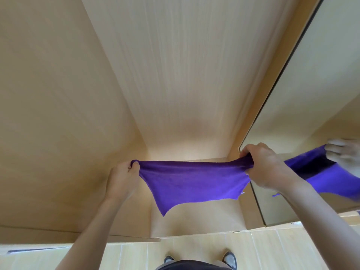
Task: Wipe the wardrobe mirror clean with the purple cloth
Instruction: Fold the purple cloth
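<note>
Head view, cloth: we hold the purple cloth stretched in the air between both hands, in front of the pale wardrobe panel; its top edge runs taut from hand to hand and the rest hangs down to a loose point.
Head view, left hand: our left hand has its fingers curled round the cloth's left corner, bunching it.
Head view, right hand: our right hand grips the right corner the same way, just beside the mirror's edge.
Head view, mirror: the wardrobe mirror stands to our right, seen at a steep angle; it reflects the cloth and a hand. We cannot tell from here whether the glass is dirty.
Head view, floor: pale floor tiles below, with the tips of our shoes.
Handling, judged: the cloth looks light, soft and limp, with a little stretch; it will not slip easily. We judge it better gathered or folded into a pad under one flat palm than held by its corners.
Stage, judged: wiping not yet begun; the cloth does not touch the glass.
</note>
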The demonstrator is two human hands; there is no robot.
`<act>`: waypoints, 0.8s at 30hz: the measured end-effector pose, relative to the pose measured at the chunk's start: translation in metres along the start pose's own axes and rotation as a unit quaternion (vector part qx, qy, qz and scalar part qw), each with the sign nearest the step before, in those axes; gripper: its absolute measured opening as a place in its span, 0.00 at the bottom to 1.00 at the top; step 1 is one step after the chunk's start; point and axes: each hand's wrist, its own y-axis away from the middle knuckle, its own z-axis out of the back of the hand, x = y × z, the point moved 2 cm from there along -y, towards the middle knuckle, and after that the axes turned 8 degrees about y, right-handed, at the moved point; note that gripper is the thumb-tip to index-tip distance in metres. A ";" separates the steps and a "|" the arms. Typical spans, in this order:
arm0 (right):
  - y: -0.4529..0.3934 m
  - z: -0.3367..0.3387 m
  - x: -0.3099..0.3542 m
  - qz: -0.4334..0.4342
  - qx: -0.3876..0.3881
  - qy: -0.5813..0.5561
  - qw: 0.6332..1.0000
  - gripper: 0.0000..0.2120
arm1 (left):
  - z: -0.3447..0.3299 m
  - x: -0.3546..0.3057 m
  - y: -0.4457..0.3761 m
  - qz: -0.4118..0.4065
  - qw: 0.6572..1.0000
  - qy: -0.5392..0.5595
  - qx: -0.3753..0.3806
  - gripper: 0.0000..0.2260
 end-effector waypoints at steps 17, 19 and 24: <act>0.031 0.058 -0.029 0.003 -0.052 -0.517 0.854 0.06 | 0.046 -0.055 0.016 0.111 0.892 0.437 0.022 0.07; 0.017 0.041 -0.033 -0.055 -0.059 -0.529 0.845 0.09 | 0.031 -0.059 0.024 0.202 0.851 0.480 0.067 0.08; 0.009 -0.002 -0.014 -0.116 -0.007 -0.565 0.817 0.08 | -0.017 -0.067 0.055 0.241 0.818 0.512 0.102 0.07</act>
